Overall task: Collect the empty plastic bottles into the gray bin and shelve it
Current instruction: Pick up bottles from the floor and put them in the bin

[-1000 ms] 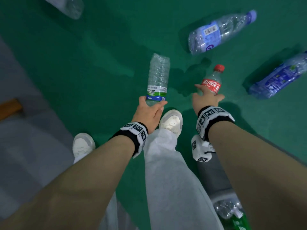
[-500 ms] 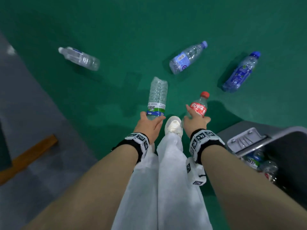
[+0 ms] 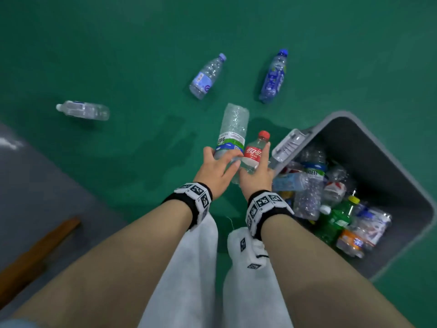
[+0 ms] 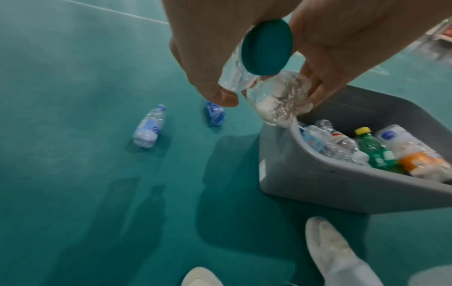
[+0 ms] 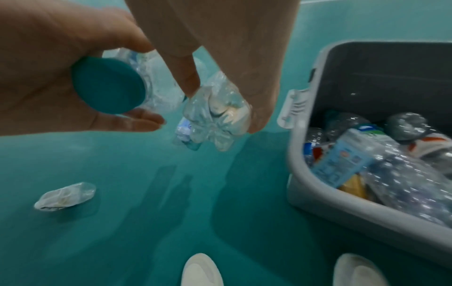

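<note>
My left hand (image 3: 218, 166) grips a clear water bottle (image 3: 233, 129) with a green and blue label near its teal-capped end (image 4: 266, 46), the base pointing away. Close beside it, my right hand (image 3: 256, 172) holds a small red-labelled cola bottle (image 3: 255, 151) by its lower part, red cap up; its petal base (image 5: 215, 116) shows between the fingers. Both are held above the green floor, just left of the gray bin (image 3: 378, 147), which lies to the right with several bottles inside. Three bottles lie on the floor: a clear one (image 3: 84, 110), a light blue-labelled one (image 3: 207, 76), a dark blue one (image 3: 274, 75).
The bin's handle (image 3: 288, 144) faces my hands. A gray floor strip (image 3: 35, 185) and a wooden bar (image 3: 37, 254) lie at the left. My white-trousered legs and white shoes (image 4: 327, 247) stand below the hands, beside the bin's wall (image 4: 318, 183).
Both hands have lifted their bottles from the floor and drawn together, shifting right towards the bin. The view has risen, bringing the bin and the floor bottles fully into sight.
</note>
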`<state>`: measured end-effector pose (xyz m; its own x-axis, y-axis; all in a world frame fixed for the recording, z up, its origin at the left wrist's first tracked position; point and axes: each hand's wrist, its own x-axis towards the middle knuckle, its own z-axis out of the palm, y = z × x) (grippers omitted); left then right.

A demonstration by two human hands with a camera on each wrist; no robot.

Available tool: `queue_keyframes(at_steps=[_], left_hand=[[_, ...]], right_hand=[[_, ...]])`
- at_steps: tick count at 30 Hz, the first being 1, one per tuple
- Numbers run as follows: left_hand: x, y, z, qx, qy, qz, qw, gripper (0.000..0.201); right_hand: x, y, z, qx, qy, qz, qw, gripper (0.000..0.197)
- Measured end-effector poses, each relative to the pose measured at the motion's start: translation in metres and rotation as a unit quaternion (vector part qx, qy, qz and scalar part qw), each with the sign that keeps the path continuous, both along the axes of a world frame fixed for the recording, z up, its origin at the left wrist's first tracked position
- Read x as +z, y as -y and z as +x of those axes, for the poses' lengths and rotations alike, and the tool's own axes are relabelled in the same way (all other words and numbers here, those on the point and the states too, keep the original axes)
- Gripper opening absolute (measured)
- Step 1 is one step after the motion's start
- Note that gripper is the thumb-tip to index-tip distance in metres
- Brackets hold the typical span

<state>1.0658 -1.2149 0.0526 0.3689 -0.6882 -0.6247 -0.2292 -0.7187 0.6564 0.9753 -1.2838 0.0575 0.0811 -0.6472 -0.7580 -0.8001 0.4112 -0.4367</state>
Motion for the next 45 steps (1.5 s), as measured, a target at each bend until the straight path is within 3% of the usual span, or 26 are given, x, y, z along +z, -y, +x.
queue_keyframes(at_steps=[4,9,14,19,27,31,38,45], left_hand=[[0.0,0.029,-0.065,-0.045,0.001,-0.028,0.999,0.03],[-0.003,0.068,-0.148,-0.107,0.001,-0.032,0.994,0.03],[-0.023,0.112,-0.227,-0.175,-0.017,0.026,0.984,0.03],[-0.056,0.141,-0.28,-0.208,-0.019,0.08,0.975,0.029],[-0.102,0.147,-0.296,-0.202,-0.021,0.15,0.968,0.029],[-0.115,0.14,-0.289,-0.21,0.004,0.181,0.961,0.032],[-0.1,0.14,-0.278,-0.237,0.045,0.174,0.955,0.036],[-0.068,0.169,-0.248,-0.186,0.085,0.132,0.97,0.031]], right_hand=[[-0.002,0.024,-0.07,-0.066,0.008,-0.001,0.998,0.091],[-0.01,0.057,-0.163,-0.081,-0.002,-0.016,0.997,0.09],[-0.028,0.091,-0.25,-0.129,-0.037,0.002,0.991,0.09],[-0.06,0.11,-0.299,-0.159,-0.062,0.014,0.985,0.088],[-0.107,0.113,-0.313,-0.146,-0.049,0.03,0.988,0.089],[-0.118,0.11,-0.305,-0.11,-0.04,0.044,0.992,0.076],[-0.11,0.115,-0.294,-0.057,-0.054,0.062,0.995,0.067],[-0.084,0.142,-0.267,-0.044,-0.077,0.024,0.996,0.053]])
